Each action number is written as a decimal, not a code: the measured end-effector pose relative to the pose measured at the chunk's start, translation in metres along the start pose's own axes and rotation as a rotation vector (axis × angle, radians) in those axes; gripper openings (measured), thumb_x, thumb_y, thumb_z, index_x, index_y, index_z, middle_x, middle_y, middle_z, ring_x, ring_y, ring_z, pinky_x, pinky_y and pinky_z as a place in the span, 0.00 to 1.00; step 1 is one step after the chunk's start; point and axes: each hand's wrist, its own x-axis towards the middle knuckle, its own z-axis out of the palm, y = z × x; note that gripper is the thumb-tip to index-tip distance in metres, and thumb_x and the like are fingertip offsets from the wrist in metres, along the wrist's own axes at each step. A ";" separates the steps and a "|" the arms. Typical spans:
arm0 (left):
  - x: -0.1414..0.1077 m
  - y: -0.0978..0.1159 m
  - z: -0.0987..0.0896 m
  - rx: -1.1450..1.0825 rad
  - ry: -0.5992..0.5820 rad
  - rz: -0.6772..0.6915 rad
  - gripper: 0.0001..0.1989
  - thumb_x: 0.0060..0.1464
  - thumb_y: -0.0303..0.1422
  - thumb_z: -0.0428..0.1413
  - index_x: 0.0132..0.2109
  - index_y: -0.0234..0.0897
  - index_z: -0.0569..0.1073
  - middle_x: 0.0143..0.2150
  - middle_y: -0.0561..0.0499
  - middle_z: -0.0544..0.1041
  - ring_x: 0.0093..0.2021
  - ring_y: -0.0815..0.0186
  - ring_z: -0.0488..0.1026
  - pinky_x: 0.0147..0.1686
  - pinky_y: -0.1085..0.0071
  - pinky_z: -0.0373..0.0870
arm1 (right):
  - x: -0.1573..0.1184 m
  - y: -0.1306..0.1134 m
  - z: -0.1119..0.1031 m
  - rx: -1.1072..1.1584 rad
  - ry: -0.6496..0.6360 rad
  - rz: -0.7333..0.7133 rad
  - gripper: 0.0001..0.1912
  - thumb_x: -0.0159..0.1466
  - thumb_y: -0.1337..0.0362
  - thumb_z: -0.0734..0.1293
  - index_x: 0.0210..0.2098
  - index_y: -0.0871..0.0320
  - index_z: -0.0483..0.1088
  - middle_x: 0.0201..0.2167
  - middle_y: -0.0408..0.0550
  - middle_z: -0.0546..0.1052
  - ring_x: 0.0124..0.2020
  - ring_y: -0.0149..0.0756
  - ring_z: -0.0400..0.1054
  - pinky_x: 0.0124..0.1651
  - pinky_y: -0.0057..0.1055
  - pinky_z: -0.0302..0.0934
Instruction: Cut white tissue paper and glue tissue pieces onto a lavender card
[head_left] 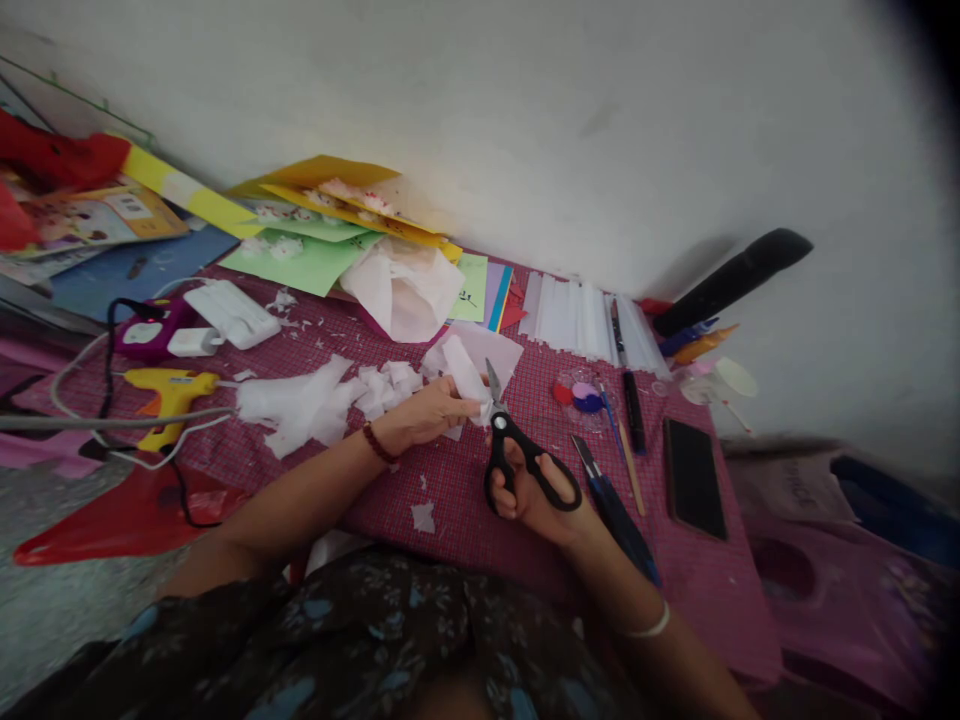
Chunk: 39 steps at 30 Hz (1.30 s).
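Left hand (436, 410) pinching white paper strip (463, 368) over table (465, 495); right hand (536, 500) gripping black scissors (501, 425), blades sitting by strip's near end. Likely trimming step; next snip calling for steady paper.

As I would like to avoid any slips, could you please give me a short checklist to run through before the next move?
1. Scissors in the right hand, fingers at the handle loops: ok.
2. White paper held by the left hand: ok.
3. Left fingertips well away from the blades: not ok; they are close beside them.
4. Glue gun away from both hands: ok; it lies beyond the loose white scraps.
5. Glue gun cool: cannot tell.
6. Phone away from the blades: ok; it lies near the table's right edge.
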 end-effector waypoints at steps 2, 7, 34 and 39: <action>-0.001 -0.001 0.001 0.026 -0.006 -0.002 0.16 0.42 0.32 0.70 0.39 0.32 0.78 0.31 0.51 0.78 0.30 0.70 0.73 0.31 0.73 0.67 | 0.000 0.001 0.001 -0.013 0.016 -0.008 0.28 0.53 0.41 0.76 0.46 0.51 0.71 0.32 0.43 0.75 0.25 0.30 0.63 0.29 0.28 0.55; -0.001 -0.001 0.002 0.059 -0.009 -0.025 0.13 0.42 0.33 0.70 0.34 0.33 0.78 0.29 0.51 0.77 0.28 0.71 0.71 0.31 0.73 0.65 | 0.001 0.005 0.002 -0.097 0.097 -0.101 0.28 0.54 0.42 0.76 0.44 0.53 0.71 0.29 0.42 0.74 0.21 0.26 0.57 0.22 0.25 0.50; 0.007 0.009 0.001 -0.195 0.230 0.112 0.13 0.46 0.35 0.69 0.32 0.32 0.74 0.28 0.51 0.78 0.27 0.70 0.74 0.34 0.73 0.72 | -0.001 0.004 0.001 -0.076 0.147 -0.090 0.25 0.54 0.45 0.77 0.47 0.48 0.76 0.30 0.43 0.76 0.22 0.28 0.57 0.21 0.25 0.51; 0.006 0.008 0.002 -0.100 0.237 0.067 0.12 0.48 0.34 0.67 0.30 0.32 0.72 0.24 0.55 0.73 0.26 0.71 0.72 0.30 0.74 0.70 | 0.001 0.002 0.002 -0.030 0.131 -0.057 0.24 0.52 0.45 0.78 0.45 0.47 0.77 0.30 0.43 0.76 0.23 0.30 0.58 0.23 0.26 0.50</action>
